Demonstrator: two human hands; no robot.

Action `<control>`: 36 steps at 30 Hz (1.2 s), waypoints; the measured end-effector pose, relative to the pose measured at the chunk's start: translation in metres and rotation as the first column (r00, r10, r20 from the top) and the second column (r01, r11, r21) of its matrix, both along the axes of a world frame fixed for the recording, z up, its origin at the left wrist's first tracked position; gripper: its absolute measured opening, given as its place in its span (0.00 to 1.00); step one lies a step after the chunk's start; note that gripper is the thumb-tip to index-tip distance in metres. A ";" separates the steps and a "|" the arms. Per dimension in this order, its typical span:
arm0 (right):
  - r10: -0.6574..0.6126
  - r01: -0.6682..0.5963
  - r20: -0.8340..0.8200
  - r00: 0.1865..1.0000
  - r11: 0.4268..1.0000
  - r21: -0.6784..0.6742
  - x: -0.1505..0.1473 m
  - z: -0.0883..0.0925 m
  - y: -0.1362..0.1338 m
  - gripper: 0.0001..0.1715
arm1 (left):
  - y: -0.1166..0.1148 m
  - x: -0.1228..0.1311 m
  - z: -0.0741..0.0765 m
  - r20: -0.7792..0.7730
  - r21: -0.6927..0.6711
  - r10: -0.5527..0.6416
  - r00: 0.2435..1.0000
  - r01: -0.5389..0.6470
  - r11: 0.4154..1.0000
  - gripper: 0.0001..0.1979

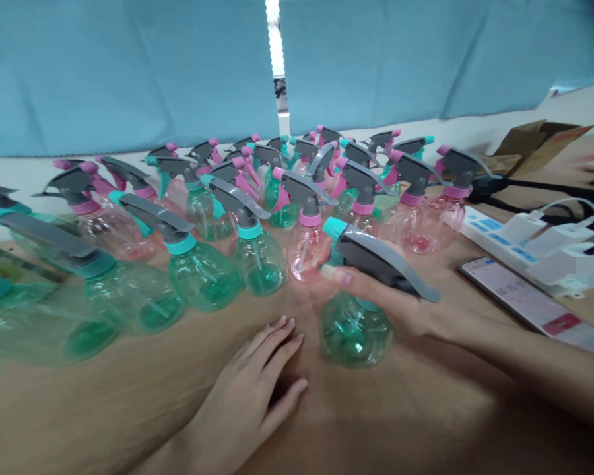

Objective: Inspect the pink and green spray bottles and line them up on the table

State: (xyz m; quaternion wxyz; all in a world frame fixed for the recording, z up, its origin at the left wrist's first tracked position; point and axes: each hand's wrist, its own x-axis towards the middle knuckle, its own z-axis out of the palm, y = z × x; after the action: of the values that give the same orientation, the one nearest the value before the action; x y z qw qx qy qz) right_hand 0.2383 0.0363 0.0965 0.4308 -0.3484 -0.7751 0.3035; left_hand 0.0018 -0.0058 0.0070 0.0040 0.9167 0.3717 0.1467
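Note:
My right hand (376, 287) is wrapped round the neck of a green spray bottle (355, 336) with a turquoise nozzle and grey trigger head. The bottle is upright, its base at the tabletop. To its left my left hand (257, 376) lies on the table, fingers stretched out and holding nothing. Closest beyond my hands are a clear green spray bottle (260, 264) with a turquoise collar and a pink spray bottle (304, 247) with a pink collar. Another green spray bottle (202, 274) stands farther left.
Several more green and pink spray bottles crowd the back and left of the wooden table (143, 402). At right lie a phone (534, 303) and a white power strip (495, 237) with chargers. Behind them is an open cardboard box (539, 148). A blue curtain (202, 66) hangs behind.

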 end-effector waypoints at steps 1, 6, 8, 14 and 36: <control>0.005 -0.005 -0.006 1.000 1.000 -0.028 0.000 0.000 0.000 0.06 | 0.000 0.000 0.000 0.002 0.000 0.001 1.000 -0.001 1.000 0.20; -0.012 0.003 -0.074 0.997 0.993 -0.116 -0.004 -0.005 -0.001 0.11 | 0.000 0.000 -0.001 0.008 0.000 0.000 1.000 0.000 1.000 0.20; 0.003 -0.016 -0.109 0.994 0.993 -0.117 -0.005 -0.007 -0.001 0.16 | 0.000 0.001 -0.001 0.011 -0.004 -0.002 1.000 0.002 1.000 0.20; 0.031 -0.049 -0.132 0.991 0.990 -0.133 -0.005 -0.006 -0.002 0.20 | -0.001 0.001 0.002 0.012 -0.028 0.009 1.000 -0.009 1.000 0.20; 0.044 -0.071 -0.173 0.984 0.986 -0.152 -0.003 -0.011 0.002 0.18 | 0.000 0.002 0.001 0.012 -0.019 0.001 1.000 0.000 1.000 0.20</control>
State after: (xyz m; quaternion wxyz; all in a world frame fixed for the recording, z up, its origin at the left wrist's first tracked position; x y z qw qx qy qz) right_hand 0.2351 0.0385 0.0859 0.4572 -0.3318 -0.7190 0.4049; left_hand 0.0037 -0.0062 0.0084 0.0151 0.9156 0.3733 0.1488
